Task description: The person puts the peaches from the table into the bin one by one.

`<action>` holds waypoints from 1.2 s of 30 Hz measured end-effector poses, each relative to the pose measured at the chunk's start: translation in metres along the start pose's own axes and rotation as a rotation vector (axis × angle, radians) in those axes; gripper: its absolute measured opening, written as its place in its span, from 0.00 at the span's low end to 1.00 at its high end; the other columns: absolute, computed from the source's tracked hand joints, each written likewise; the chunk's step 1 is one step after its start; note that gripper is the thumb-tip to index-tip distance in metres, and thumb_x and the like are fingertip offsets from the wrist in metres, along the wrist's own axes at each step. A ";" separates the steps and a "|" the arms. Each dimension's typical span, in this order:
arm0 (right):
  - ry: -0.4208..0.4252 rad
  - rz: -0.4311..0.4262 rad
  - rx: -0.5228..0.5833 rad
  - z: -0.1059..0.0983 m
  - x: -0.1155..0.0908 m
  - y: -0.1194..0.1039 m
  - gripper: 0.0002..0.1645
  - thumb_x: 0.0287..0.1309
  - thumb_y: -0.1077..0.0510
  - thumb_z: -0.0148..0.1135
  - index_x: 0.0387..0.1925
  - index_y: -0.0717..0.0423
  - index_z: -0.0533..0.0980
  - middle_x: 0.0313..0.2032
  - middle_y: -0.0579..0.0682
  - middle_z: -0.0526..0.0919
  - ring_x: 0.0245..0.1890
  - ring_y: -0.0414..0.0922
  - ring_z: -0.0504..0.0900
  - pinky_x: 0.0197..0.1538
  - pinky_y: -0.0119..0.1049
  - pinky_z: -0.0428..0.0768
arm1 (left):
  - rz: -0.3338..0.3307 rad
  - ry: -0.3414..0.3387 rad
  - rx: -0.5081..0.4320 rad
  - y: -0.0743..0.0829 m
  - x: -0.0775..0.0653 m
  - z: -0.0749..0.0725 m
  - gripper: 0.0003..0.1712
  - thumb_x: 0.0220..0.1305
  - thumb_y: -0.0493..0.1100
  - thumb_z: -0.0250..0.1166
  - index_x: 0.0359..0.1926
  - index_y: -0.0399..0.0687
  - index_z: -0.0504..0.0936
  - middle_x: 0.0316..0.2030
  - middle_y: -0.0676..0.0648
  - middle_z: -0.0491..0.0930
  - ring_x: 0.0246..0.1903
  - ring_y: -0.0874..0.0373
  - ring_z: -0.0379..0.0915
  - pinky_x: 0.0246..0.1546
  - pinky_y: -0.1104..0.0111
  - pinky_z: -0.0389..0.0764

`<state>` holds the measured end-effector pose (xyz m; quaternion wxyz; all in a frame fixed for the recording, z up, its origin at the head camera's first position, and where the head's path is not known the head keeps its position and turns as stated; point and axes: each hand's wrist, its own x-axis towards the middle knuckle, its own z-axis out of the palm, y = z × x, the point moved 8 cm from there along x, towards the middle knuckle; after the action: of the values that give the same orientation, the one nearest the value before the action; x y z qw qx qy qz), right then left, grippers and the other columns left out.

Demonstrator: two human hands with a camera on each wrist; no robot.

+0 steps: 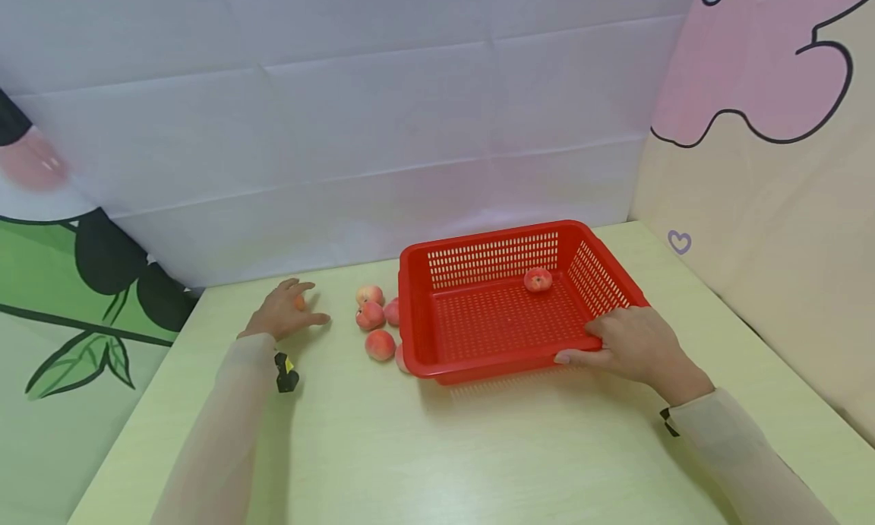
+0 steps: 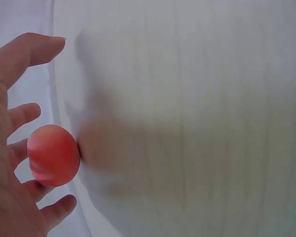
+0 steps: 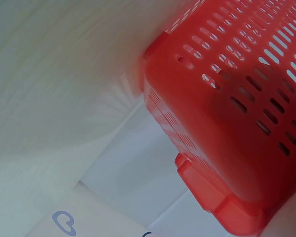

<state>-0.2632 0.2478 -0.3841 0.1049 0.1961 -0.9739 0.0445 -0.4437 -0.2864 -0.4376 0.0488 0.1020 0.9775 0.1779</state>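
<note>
My left hand point(image 1: 282, 312) is over the left part of the table with thumb and fingers spread. A red-orange peach point(image 2: 54, 155) lies against those fingers in the left wrist view, and the thumb stands well apart from it. Most of that peach is hidden by the hand in the head view. My right hand point(image 1: 636, 346) grips the near right corner of a red plastic basket point(image 1: 506, 369), its thumb over the rim. One peach point(image 1: 538, 279) sits inside, toward the far right. The basket's perforated wall point(image 3: 197, 113) fills much of the right wrist view.
Several peaches, among them a rosy one point(image 1: 380, 345), lie on the pale wooden table point(image 1: 410, 464) just left of the basket; its left wall partly hides some. A white sheet point(image 1: 383, 130) hangs behind the table, and a printed panel point(image 1: 766, 206) stands along the right.
</note>
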 end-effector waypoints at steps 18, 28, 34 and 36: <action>0.006 -0.006 0.009 -0.002 0.000 -0.001 0.38 0.59 0.19 0.63 0.16 0.43 0.68 0.14 0.39 0.62 0.18 0.37 0.62 0.26 0.34 0.57 | -0.041 0.015 -0.065 -0.010 0.002 0.012 0.42 0.68 0.62 0.66 0.70 0.37 0.70 0.71 0.25 0.58 0.65 0.24 0.58 0.59 0.31 0.70; 0.010 -0.017 0.012 0.000 0.000 -0.003 0.38 0.60 0.19 0.63 0.16 0.43 0.68 0.14 0.39 0.61 0.18 0.37 0.62 0.25 0.34 0.57 | -0.077 0.094 -0.068 -0.014 -0.004 0.010 0.19 0.71 0.50 0.58 0.52 0.39 0.76 0.54 0.31 0.66 0.52 0.31 0.58 0.44 0.42 0.71; 0.006 -0.013 0.010 -0.002 0.000 -0.003 0.37 0.59 0.19 0.63 0.17 0.43 0.70 0.14 0.39 0.63 0.18 0.37 0.63 0.26 0.34 0.59 | -0.066 0.070 -0.027 -0.012 0.000 0.006 0.19 0.74 0.50 0.55 0.37 0.41 0.84 0.32 0.43 0.78 0.35 0.43 0.71 0.38 0.53 0.73; 0.004 -0.008 0.011 -0.002 -0.001 -0.003 0.37 0.59 0.20 0.63 0.17 0.43 0.69 0.14 0.39 0.63 0.18 0.37 0.63 0.26 0.34 0.59 | -0.074 0.045 -0.016 -0.008 0.000 0.003 0.21 0.75 0.51 0.54 0.30 0.43 0.82 0.22 0.49 0.73 0.26 0.51 0.67 0.33 0.57 0.71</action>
<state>-0.2609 0.2460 -0.3819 0.1060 0.2004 -0.9727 0.0497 -0.4446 -0.2930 -0.4437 0.0340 0.0611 0.9801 0.1860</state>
